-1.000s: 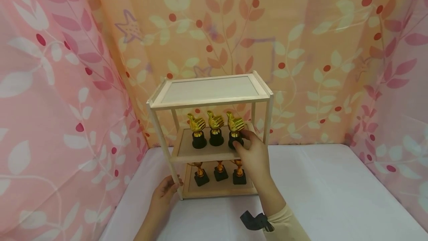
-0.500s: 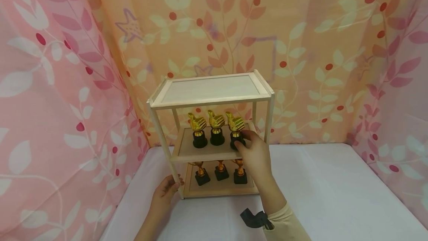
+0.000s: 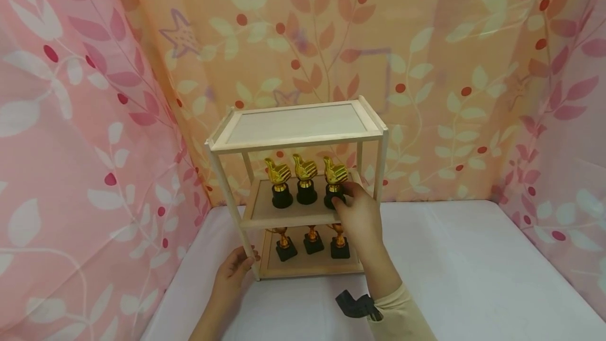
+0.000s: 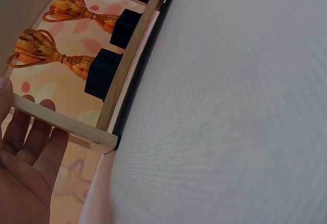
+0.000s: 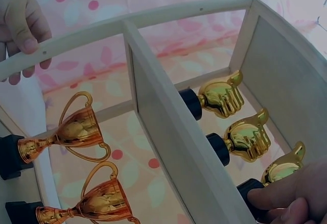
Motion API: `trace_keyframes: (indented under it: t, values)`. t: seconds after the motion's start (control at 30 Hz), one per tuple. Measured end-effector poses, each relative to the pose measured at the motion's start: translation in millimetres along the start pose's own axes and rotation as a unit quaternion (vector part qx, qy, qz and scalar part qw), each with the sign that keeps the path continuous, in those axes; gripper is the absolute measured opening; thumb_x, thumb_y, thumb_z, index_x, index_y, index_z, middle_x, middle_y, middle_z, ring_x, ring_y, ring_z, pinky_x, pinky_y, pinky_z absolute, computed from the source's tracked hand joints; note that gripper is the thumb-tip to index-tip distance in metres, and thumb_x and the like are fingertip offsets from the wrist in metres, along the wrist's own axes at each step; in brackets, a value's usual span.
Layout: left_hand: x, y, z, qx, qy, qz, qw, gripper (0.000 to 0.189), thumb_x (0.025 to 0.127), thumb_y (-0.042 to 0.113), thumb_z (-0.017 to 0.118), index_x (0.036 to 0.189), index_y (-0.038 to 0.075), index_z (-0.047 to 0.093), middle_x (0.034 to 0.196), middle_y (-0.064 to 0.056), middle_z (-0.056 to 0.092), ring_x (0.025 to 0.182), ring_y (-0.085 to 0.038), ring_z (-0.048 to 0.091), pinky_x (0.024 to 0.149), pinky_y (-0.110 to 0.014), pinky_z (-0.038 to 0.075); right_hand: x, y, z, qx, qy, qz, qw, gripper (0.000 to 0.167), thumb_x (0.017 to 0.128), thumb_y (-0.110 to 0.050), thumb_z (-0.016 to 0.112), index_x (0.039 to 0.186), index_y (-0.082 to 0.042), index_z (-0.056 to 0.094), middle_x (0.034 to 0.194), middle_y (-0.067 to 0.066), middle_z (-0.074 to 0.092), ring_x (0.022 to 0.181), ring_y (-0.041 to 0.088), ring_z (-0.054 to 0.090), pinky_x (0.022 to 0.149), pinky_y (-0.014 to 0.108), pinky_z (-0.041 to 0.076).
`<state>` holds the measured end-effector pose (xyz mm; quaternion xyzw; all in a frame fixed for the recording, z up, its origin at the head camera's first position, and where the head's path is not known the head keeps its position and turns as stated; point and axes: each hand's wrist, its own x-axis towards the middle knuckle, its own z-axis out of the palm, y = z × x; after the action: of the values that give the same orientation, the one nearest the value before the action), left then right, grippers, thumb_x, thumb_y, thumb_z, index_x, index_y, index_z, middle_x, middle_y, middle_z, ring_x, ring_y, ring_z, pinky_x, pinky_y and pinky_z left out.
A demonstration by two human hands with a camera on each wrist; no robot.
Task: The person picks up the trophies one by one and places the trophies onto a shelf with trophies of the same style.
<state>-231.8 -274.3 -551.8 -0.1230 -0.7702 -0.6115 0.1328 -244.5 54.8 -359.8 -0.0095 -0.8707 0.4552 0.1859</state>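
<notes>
My right hand [image 3: 361, 216] pinches the black base of the rightmost gold thumbs-up trophy [image 3: 335, 170], which stands upright on the middle shelf [image 3: 284, 216]. Two matching trophies, a left one [image 3: 279, 172] and a middle one [image 3: 305, 168], stand in line beside it. Low on the left, my left hand [image 3: 234, 267] grips the front left post of the wooden rack [image 3: 222, 183], thumb in front and fingers behind, as the left wrist view [image 4: 30, 157] also shows. On the bottom shelf are three copper-gold cup trophies [image 5: 79, 128] with black square bases; the middle shelf hides their tops in the head view.
The rack's top shelf [image 3: 298, 125] bears nothing. White cloth [image 3: 454, 267] covers the table around the rack. Flowered curtains hang behind [image 3: 426, 67] and on both sides. A black strap [image 3: 352, 305] hangs at the right wrist.
The rightmost thumbs-up trophy has shifted slightly in my right hand, tilting a little and then standing straighter. My left hand keeps its grip on the post. The head view has moved slightly.
</notes>
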Motion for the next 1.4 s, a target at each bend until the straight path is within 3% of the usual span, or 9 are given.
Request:
trace_keyframes:
  t: [0.3,0.63,0.73,0.8,0.87,0.93,1.17,1.27,1.4]
  values:
    - [0.0,1.1,0.2,0.002,0.006,-0.007,1.0,0.036,0.103,0.016,0.063,0.132,-0.004,0.058,0.118,-0.018,0.071,0.107,-0.014,0.071,0.093,-0.021,0.055,0.3,0.1,0.5,-0.001,0.002,-0.001,1.0,0.047,0.096,-0.029,0.07,0.139,-0.012,0.061,0.137,0.008,0.067,0.133,0.034,0.057,0.108,0.058,0.046]
    - [-2.0,5.5,1.0,0.014,0.011,-0.027,0.9995,0.038,0.103,0.021,0.062,0.135,0.0,0.059,0.119,-0.012,0.072,0.11,-0.012,0.069,0.095,-0.02,0.053,-6.5,5.9,-2.2,0.04,-0.002,-0.019,0.999,0.049,0.098,-0.032,0.068,0.142,-0.015,0.057,0.142,0.003,0.063,0.142,0.027,0.048,0.116,0.058,0.038]
    - [-2.4,6.4,0.5,0.014,0.013,-0.037,0.9991,0.038,0.103,0.023,0.063,0.135,0.002,0.059,0.12,-0.011,0.072,0.112,-0.012,0.068,0.096,-0.021,0.052,-10.9,5.9,-3.1,0.053,-0.002,-0.019,0.9984,0.049,0.098,-0.033,0.067,0.143,-0.018,0.056,0.145,0.0,0.06,0.092,0.022,0.07,0.09,0.049,0.055]
    - [-2.4,6.0,0.5,0.015,0.011,-0.039,0.9991,0.039,0.103,0.023,0.062,0.136,0.002,0.059,0.121,-0.012,0.071,0.113,-0.012,0.067,0.097,-0.02,0.052,-14.6,6.4,-4.7,0.062,-0.005,-0.017,0.9979,0.047,0.098,-0.033,0.067,0.143,-0.021,0.056,0.145,-0.002,0.059,0.059,0.016,0.058,0.065,0.039,0.055]
    - [-2.5,6.4,1.1,0.013,0.011,-0.043,0.9989,0.039,0.103,0.023,0.063,0.136,0.002,0.059,0.121,-0.013,0.071,0.113,-0.012,0.067,0.097,-0.02,0.052,-18.5,7.6,-7.1,0.076,-0.011,-0.012,0.997,0.047,0.099,-0.033,0.067,0.143,-0.024,0.056,0.144,-0.004,0.059,0.041,0.013,0.036,0.046,0.031,0.044]
    - [-2.7,7.2,1.6,0.011,0.011,-0.045,0.9989,0.039,0.103,0.022,0.063,0.136,0.002,0.059,0.121,-0.014,0.071,0.113,-0.012,0.067,0.096,-0.02,0.052,-22.3,9.6,-10.0,0.091,-0.021,-0.01,0.9955,0.047,0.099,-0.033,0.067,0.144,-0.025,0.055,0.144,-0.005,0.058,0.041,0.013,0.041,0.04,0.029,0.043]
    - [-2.3,7.2,1.8,0.0,0.008,-0.04,0.9992,0.038,0.103,0.02,0.062,0.135,-0.001,0.058,0.123,-0.019,0.07,0.112,-0.014,0.069,0.096,-0.02,0.052,-35.1,13.6,-22.6,0.156,-0.073,-0.02,0.9849,0.047,0.1,-0.032,0.068,0.145,-0.027,0.052,0.146,-0.007,0.054,0.044,0.018,0.052,0.043,0.028,0.049]
    - [-2.0,6.3,1.9,-0.006,0.009,-0.034,0.9994,0.037,0.103,0.019,0.062,0.134,-0.001,0.058,0.121,-0.018,0.07,0.111,-0.017,0.069,0.096,-0.021,0.053,-39.8,14.6,-29.6,0.202,-0.103,-0.037,0.9733,0.044,0.101,-0.029,0.068,0.143,-0.027,0.054,0.124,0.004,0.063,0.041,0.019,0.046,0.038,0.025,0.043]
    - [-1.9,5.2,2.1,-0.005,0.01,-0.019,0.9998,0.036,0.103,0.017,0.062,0.133,-0.003,0.058,0.117,-0.016,0.071,0.11,-0.018,0.07,0.095,-0.02,0.054,-44.7,16.4,-38.4,0.266,-0.152,-0.065,0.9497,0.042,0.101,-0.023,0.068,0.141,-0.023,0.056,0.125,0.01,0.063,0.041,0.019,0.044,0.036,0.025,0.039]
